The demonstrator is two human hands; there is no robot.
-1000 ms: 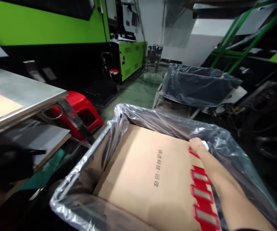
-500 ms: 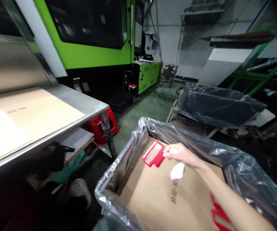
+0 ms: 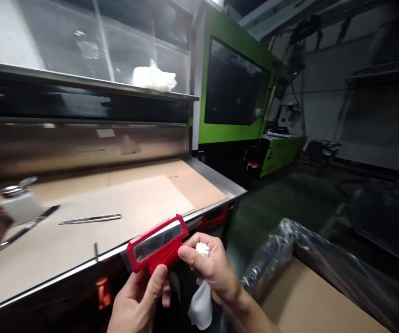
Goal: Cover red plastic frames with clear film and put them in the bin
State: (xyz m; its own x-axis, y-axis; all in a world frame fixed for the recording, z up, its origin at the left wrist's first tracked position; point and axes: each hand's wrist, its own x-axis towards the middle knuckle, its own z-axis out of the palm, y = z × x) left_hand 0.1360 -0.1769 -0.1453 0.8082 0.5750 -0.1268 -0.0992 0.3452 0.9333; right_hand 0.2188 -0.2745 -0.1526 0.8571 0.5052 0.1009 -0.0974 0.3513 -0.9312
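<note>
**Head view: two hands on a red framed piece at the bench edge**

Both hands are raised in front of the bench, palms turned inward toward each other. The left hand (image 3: 138, 303) comes up from below, thumb pointing up and pressed against the lower edge of the red frame (image 3: 157, 243), with the other fingers curled behind it. The right hand (image 3: 208, 268) reaches in from the right on a bare forearm, its thumb and forefinger pinched on the frame's right end. That same hand is also closed around a white cloth (image 3: 201, 296), a wad of which shows at the top of the fist while the rest hangs down below it.

The frame is a long red rim around a clear, shiny window, held tilted with its right end higher. It sits between the two hands, just in front of the steel bench edge (image 3: 81, 268).

Beyond the grip, up and to the left, a flat cardboard sheet (image 3: 126, 208) covers the bench top, and a thin metal blade (image 3: 90, 218) lies on it. Farther left stands a small white bottle (image 3: 21, 201), blurred. Below and to the right of the hands is a box lined with a clear plastic bag (image 3: 275, 249), with brown cardboard inside it. Behind, up and to the right, stands a green machine (image 3: 236, 83).
</note>
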